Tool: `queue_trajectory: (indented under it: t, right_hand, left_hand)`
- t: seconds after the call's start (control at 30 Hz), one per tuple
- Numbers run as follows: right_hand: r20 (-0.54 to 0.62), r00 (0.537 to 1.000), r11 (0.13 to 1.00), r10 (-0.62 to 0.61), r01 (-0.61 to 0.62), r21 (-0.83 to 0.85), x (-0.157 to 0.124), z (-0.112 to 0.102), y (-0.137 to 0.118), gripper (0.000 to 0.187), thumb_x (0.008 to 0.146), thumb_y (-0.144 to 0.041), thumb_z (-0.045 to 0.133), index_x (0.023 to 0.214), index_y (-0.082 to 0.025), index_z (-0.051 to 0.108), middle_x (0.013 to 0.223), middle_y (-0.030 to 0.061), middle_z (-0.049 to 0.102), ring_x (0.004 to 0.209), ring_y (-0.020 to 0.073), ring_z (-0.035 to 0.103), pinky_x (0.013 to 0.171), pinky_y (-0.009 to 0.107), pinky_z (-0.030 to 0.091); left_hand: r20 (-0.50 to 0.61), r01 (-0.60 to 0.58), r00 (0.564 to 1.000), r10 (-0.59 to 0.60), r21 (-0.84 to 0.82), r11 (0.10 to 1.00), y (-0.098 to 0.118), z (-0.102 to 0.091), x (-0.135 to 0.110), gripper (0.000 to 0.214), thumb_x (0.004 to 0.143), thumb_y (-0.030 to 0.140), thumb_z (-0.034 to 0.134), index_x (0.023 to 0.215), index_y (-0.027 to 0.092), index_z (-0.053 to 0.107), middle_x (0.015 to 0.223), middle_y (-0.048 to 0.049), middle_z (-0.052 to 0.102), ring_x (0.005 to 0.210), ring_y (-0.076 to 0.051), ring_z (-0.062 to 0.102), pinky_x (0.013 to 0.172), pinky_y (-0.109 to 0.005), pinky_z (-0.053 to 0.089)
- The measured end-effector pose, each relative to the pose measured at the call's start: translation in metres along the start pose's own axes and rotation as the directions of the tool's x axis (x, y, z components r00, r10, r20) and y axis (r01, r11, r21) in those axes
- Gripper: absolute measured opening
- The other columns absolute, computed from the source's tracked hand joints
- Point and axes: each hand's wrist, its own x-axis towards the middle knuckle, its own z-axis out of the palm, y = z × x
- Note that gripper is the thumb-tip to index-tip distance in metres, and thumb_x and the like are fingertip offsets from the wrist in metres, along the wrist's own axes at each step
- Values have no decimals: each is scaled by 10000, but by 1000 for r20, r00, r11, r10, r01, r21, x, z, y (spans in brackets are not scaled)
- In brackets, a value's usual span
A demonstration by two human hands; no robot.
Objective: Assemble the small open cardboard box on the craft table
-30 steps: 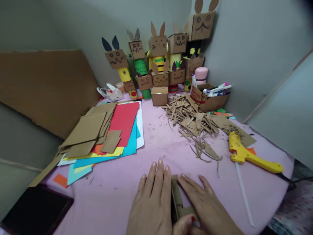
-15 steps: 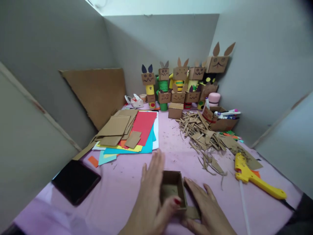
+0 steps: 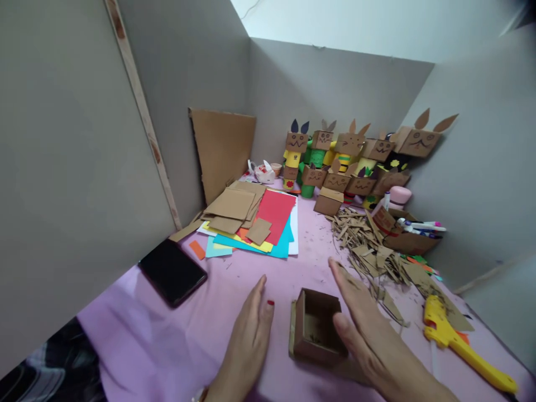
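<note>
A small open cardboard box (image 3: 315, 327) stands on the pink table (image 3: 167, 346), its opening facing up. My left hand (image 3: 247, 343) is just to its left, fingers straight and together, a small gap between it and the box. My right hand (image 3: 368, 329) lies against the box's right side, fingers stretched forward, thumb by the box's near right corner. Neither hand grips anything.
Stacked coloured paper and cardboard sheets (image 3: 251, 220) lie ahead left, a dark tablet (image 3: 172, 272) at left. Cardboard scraps (image 3: 368, 245) spread ahead right. A yellow glue gun (image 3: 458, 343) lies at right. Cardboard rabbit figures (image 3: 347, 162) and a marker box (image 3: 408, 237) stand at the back.
The flattened cardboard under my hands has been stood up into an open box. My left hand has let go and moved off to the left. The view has swung left and upward.
</note>
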Motion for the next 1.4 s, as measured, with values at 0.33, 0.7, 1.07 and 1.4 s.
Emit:
queue_trajectory:
  t: [0.33,0.7,1.07,1.4]
  right_hand:
    - [348,928,961,134,-35,-275,43,33,-30,666,950,-447,242,1474,-43,170,1529,156,256,1416,281,223,1131,577,177]
    - [303,947,979,109,-49,-199,46,31,-35,651,940,-407,318,1467,-40,215,1514,191,306,1398,301,269,1111,574,196]
    - [263,964,997,44,-25,-77,55,11,-35,709,949,-561,164,1496,-114,103,1560,156,192,1435,269,163,1102,624,145]
    - [204,979,995,16,5,-104,53,28,-35,700,947,-558,206,1479,-103,211,1518,186,304,1407,313,238,1107,595,148]
  left_hand:
    - [64,-34,997,36,-30,999,-5,-5,1,593,956,489,269,1419,121,298,1472,-154,385,1346,-218,369,1125,-473,289]
    - [38,-111,993,112,-5,994,-4,-2,6,547,958,437,295,1393,106,326,1418,-180,453,1286,-228,454,1077,-460,359]
    - [-6,-143,990,144,65,988,4,-6,10,562,944,432,276,1347,49,363,1354,-229,509,1249,-259,497,1058,-479,368]
    - [3,-137,990,138,139,981,9,-7,13,558,930,447,280,1348,87,366,1349,-207,524,1268,-265,482,1076,-485,339]
